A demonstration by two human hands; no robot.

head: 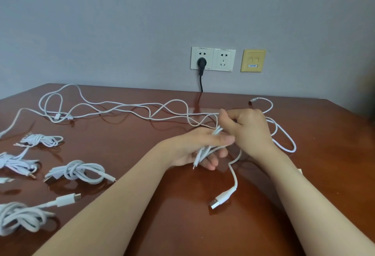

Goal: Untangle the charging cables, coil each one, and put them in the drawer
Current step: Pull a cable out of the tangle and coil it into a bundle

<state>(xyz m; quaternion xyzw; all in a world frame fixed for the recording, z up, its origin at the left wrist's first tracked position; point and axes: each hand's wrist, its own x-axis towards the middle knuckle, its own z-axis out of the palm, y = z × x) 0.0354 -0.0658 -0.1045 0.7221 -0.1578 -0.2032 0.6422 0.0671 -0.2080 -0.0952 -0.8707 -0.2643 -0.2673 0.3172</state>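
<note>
My left hand holds a small bundle of white cable loops across its palm, thumb pressed over them. My right hand is just above and to the right, its fingers curled round a strand of the same white cable. That cable's USB plug lies on the table below my hands. Its other part loops out to the right. Long loose white cables trail tangled across the back of the table. Several coiled white cables lie at the left, one of them a knotted coil.
The brown wooden table runs to a grey wall. Wall sockets hold a black plug with a cord dropping behind the table. A yellow wall plate is beside them. No drawer is in view.
</note>
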